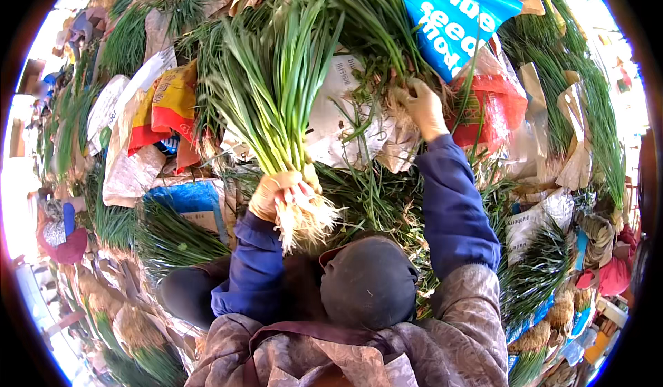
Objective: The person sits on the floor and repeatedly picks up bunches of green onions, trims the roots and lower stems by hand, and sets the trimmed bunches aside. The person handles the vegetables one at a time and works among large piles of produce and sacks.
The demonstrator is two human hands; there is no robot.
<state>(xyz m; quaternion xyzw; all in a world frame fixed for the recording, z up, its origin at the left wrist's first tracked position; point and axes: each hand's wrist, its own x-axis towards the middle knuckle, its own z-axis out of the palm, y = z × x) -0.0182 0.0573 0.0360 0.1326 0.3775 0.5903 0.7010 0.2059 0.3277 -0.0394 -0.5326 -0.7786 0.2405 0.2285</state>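
A thick bunch of green onions (276,111) stands upright in front of me, with long green leaves fanning up and away. My left hand (273,194) is wrapped round its lower stems. The white bulbs and stringy roots (304,221) hang below that fist. Farther off to the right, my right hand (423,107) has its thumb and fingers curled in at the root end of a pile of green onions (373,21). Its fingertips are partly hidden among the roots and stems there.
A blue plastic bag (456,14) and a red bag (490,111) lie beyond my right hand. White sacking (345,121) lies between the hands. Loose leaves (373,197) litter the ground before my knee (369,283). More green bundles (176,235) lie on both sides.
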